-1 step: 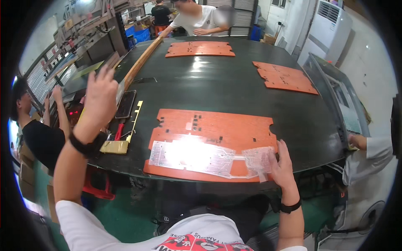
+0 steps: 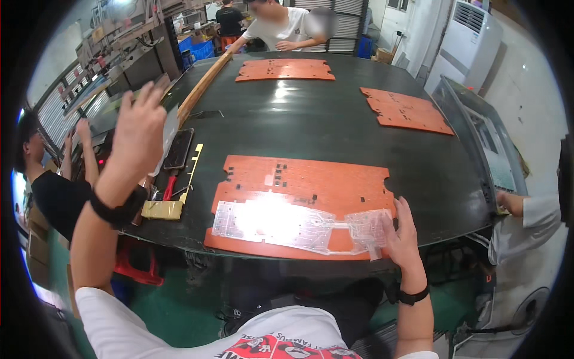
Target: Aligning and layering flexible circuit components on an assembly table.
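Observation:
An orange board with cut-out corners and small black patches lies on the dark green table before me. Along its near part rests a thin clear sheet with fine pale lines, glare hiding some of its surface. My right hand is laid at the sheet's right end, fingers stretched out along the board's right edge. Raised above the table's left side, my left hand has its fingers apart and holds nothing that I can see. Beside it shows the pale edge of a translucent sheet, partly hidden by the hand.
A phone, a red-handled tool and a yellow pad lie left of the board. Two more orange boards lie farther off. A wooden bar runs along the left. Other people stand around the table.
My left hand and forearm have shifted slightly left and up, showing more of the translucent sheet behind. My right hand has barely moved on the clear sheet.

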`<action>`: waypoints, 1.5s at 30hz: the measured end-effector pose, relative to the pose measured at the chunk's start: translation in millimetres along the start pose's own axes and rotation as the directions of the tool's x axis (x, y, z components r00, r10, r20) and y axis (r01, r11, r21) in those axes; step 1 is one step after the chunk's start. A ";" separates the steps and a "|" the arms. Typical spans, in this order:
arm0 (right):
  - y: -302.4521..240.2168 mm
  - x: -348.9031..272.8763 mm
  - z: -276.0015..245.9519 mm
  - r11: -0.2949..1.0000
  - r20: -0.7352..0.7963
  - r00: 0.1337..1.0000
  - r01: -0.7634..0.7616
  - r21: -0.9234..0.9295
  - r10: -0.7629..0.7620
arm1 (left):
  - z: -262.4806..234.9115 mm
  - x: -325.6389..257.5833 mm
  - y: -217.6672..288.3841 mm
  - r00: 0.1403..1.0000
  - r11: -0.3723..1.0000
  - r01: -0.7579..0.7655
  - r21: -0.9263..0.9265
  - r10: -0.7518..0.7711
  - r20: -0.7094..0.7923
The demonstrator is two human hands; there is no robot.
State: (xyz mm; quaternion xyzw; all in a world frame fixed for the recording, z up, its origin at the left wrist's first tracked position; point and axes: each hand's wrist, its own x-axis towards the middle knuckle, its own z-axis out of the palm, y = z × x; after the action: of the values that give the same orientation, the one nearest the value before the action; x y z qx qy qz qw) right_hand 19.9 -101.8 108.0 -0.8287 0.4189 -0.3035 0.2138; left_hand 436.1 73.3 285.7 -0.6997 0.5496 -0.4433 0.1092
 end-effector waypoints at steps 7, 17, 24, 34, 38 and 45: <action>-57.8 24.3 19.4 0.802 0.275 0.961 -0.182 0.568 0.023 | -131.4 53.0 -20.3 0.977 0.817 -0.201 -0.541 0.130 -0.166; -25.1 35.5 77.0 -0.071 0.457 0.882 -0.452 0.889 0.112 | -138.4 89.9 -32.2 0.962 0.519 -0.213 -0.828 -0.034 -0.269; -13.7 43.3 39.2 -0.133 0.228 0.867 -0.188 0.973 0.443 | -116.3 61.0 -34.2 0.920 0.481 -0.283 -0.830 -0.109 -0.377; 54.0 96.9 -8.8 0.735 -0.153 0.883 -0.262 0.625 0.444 | 105.6 -73.5 129.1 0.749 -0.192 0.546 -0.815 -0.323 0.578; 64.5 104.2 13.6 0.724 -0.041 0.869 -0.383 0.574 0.493 | 138.8 -69.9 150.9 0.740 0.016 0.640 -0.769 -0.285 0.610; 77.5 113.7 35.2 0.708 -0.009 0.860 -0.413 0.573 0.510 | 157.0 -56.7 156.5 0.739 0.128 0.648 -0.750 -0.341 0.581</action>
State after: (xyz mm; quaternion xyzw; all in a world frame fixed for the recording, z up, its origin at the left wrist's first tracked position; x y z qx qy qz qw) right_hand 53.1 -235.2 72.3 -0.5704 0.5237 -0.4159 0.4769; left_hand 447.0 11.6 65.6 -0.8229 0.4094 0.0433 -0.3915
